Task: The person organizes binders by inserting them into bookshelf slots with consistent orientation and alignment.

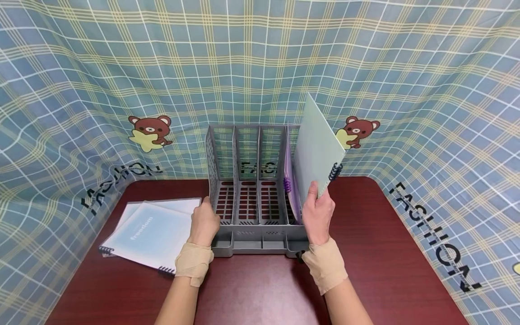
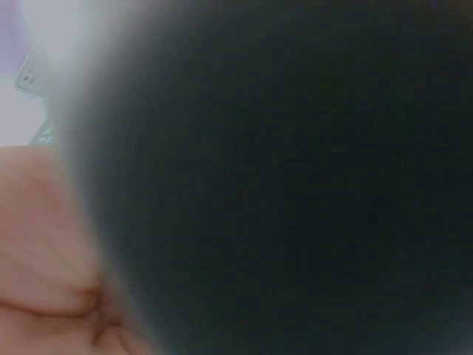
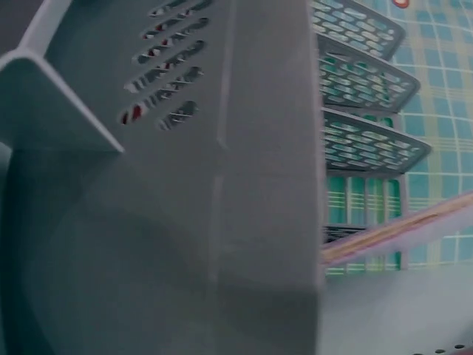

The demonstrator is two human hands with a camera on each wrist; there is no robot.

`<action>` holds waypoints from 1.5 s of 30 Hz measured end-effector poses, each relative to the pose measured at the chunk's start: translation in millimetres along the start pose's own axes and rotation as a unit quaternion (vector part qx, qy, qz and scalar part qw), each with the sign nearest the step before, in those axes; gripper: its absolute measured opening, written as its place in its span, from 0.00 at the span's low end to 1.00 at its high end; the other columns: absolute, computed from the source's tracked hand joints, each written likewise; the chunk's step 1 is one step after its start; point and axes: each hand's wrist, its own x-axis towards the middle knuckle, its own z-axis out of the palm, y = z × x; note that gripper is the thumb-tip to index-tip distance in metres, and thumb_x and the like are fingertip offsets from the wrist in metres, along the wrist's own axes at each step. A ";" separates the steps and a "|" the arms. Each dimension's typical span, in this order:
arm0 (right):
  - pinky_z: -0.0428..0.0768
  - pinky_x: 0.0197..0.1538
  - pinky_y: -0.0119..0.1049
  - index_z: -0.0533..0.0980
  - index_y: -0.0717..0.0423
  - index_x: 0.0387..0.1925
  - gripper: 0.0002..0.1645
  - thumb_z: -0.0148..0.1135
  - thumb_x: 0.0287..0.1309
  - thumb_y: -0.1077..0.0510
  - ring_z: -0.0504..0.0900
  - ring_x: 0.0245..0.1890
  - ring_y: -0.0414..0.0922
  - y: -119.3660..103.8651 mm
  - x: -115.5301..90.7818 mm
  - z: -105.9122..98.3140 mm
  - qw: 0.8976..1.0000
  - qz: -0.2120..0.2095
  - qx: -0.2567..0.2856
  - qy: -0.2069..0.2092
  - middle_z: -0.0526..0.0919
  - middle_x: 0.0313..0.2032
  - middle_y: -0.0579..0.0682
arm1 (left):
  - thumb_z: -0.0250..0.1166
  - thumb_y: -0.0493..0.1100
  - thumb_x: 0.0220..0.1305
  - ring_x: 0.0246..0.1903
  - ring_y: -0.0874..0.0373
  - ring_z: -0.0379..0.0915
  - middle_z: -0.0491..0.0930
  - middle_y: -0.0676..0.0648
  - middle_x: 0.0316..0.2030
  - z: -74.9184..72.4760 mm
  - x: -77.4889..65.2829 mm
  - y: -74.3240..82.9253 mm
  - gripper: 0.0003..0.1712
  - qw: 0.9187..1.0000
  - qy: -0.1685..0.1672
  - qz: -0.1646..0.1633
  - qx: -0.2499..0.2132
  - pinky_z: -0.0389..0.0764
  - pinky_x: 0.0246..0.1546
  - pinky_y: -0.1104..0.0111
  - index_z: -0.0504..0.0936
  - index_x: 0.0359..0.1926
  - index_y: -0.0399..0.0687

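A grey file rack (image 1: 260, 243) with upright dividers and small front trays stands on the table. My left hand (image 1: 204, 222) grips the rack's left side at the front; a dark blur covers most of the left wrist view. My right hand (image 1: 318, 214) holds a pale green spiral notebook (image 1: 314, 146) by its lower front edge, thumb on the near cover. The notebook stands upright and tilted over the rack's rightmost slot, its black coil facing me. Beside it in that slot stands a purple-coiled notebook (image 1: 288, 183). The right wrist view shows the rack's front wall (image 3: 266, 185) up close.
Left of the rack, a spiral notebook marked "freedom" (image 1: 142, 234) overlaps another notebook (image 1: 180, 205) on the dark red table (image 1: 373, 239). A plaid curtain (image 1: 252, 58) surrounds the table at the back and sides.
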 end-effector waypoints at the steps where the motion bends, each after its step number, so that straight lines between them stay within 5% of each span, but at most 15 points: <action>1: 0.76 0.39 0.55 0.78 0.60 0.44 0.24 0.47 0.73 0.44 0.82 0.34 0.58 1.3 -0.8 1.6 1.000 -0.001 -0.004 0.000 0.81 0.27 0.62 | 0.59 0.29 0.58 0.30 0.33 0.79 0.79 0.22 0.43 0.4 -0.1 -0.1 0.37 1.000 -0.001 -0.001 0.000 0.78 0.25 0.51 0.63 0.69 0.26; 5: 0.76 0.41 0.59 0.79 0.61 0.43 0.23 0.48 0.73 0.45 0.83 0.39 0.62 9.7 -5.2 6.3 1.000 -0.007 -0.022 -0.005 0.84 0.32 0.65 | 0.60 0.30 0.57 0.31 0.32 0.79 0.79 0.22 0.44 2.5 -0.2 -0.7 0.38 1.000 -0.002 -0.003 0.001 0.79 0.27 0.49 0.62 0.70 0.26; 11: 0.77 0.46 0.60 0.77 0.57 0.57 0.25 0.47 0.74 0.45 0.83 0.46 0.63 21.3 -14.2 7.7 0.998 -0.001 -0.043 -0.035 0.85 0.46 0.65 | 0.61 0.31 0.56 0.34 0.29 0.78 0.78 0.22 0.44 3.9 0.5 -2.4 0.38 1.000 0.008 0.000 0.006 0.80 0.32 0.45 0.64 0.69 0.27; 23: 0.77 0.47 0.61 0.76 0.57 0.54 0.24 0.45 0.74 0.44 0.82 0.46 0.63 26.5 -16.9 6.4 0.990 0.016 -0.081 -0.114 0.84 0.46 0.64 | 0.61 0.31 0.55 0.38 0.26 0.77 0.79 0.21 0.42 1.4 0.4 -5.3 0.34 1.000 0.021 0.008 0.010 0.78 0.36 0.41 0.68 0.64 0.26; 30: 0.77 0.31 0.58 0.73 0.57 0.29 0.08 0.53 0.62 0.59 0.80 0.25 0.61 23.7 -16.4 -2.6 0.978 -0.005 -0.128 -0.164 0.81 0.24 0.60 | 0.60 0.31 0.56 0.38 0.27 0.77 0.79 0.22 0.43 1.6 0.3 -3.2 0.36 1.000 0.016 0.005 0.003 0.79 0.36 0.42 0.66 0.67 0.28; 34: 0.76 0.30 0.54 0.73 0.54 0.30 0.03 0.53 0.59 0.62 0.77 0.24 0.57 14.9 -12.4 -6.4 0.964 -0.009 -0.143 -0.223 0.80 0.24 0.57 | 0.60 0.31 0.56 0.38 0.27 0.78 0.79 0.22 0.44 1.8 1.1 -3.8 0.36 1.000 0.015 0.004 -0.001 0.79 0.35 0.42 0.65 0.68 0.28; 39: 0.76 0.35 0.51 0.76 0.48 0.55 0.25 0.52 0.56 0.63 0.78 0.30 0.55 9.0 -11.6 -12.0 0.946 0.006 -0.144 -0.291 0.85 0.38 0.58 | 0.60 0.31 0.56 0.36 0.28 0.78 0.79 0.22 0.44 2.7 1.2 -5.0 0.37 1.000 0.014 0.003 -0.008 0.79 0.34 0.43 0.65 0.68 0.29; 42: 0.75 0.35 0.49 0.65 0.44 0.72 0.40 0.50 0.54 0.63 0.79 0.31 0.53 8.9 -12.7 -14.1 0.937 0.016 -0.141 -0.319 0.85 0.47 0.59 | 0.60 0.31 0.56 0.37 0.28 0.78 0.79 0.22 0.45 2.6 1.2 -5.6 0.37 1.000 0.015 0.002 -0.010 0.79 0.35 0.43 0.65 0.69 0.29; 45: 0.72 0.32 0.45 0.54 0.37 0.77 0.49 0.50 0.53 0.64 0.75 0.24 0.48 8.2 -13.7 -14.7 0.933 0.023 -0.133 -0.335 0.86 0.42 0.57 | 0.60 0.31 0.55 0.38 0.28 0.78 0.79 0.22 0.45 2.3 1.7 -6.0 0.37 1.000 0.017 0.004 -0.012 0.79 0.36 0.43 0.65 0.68 0.28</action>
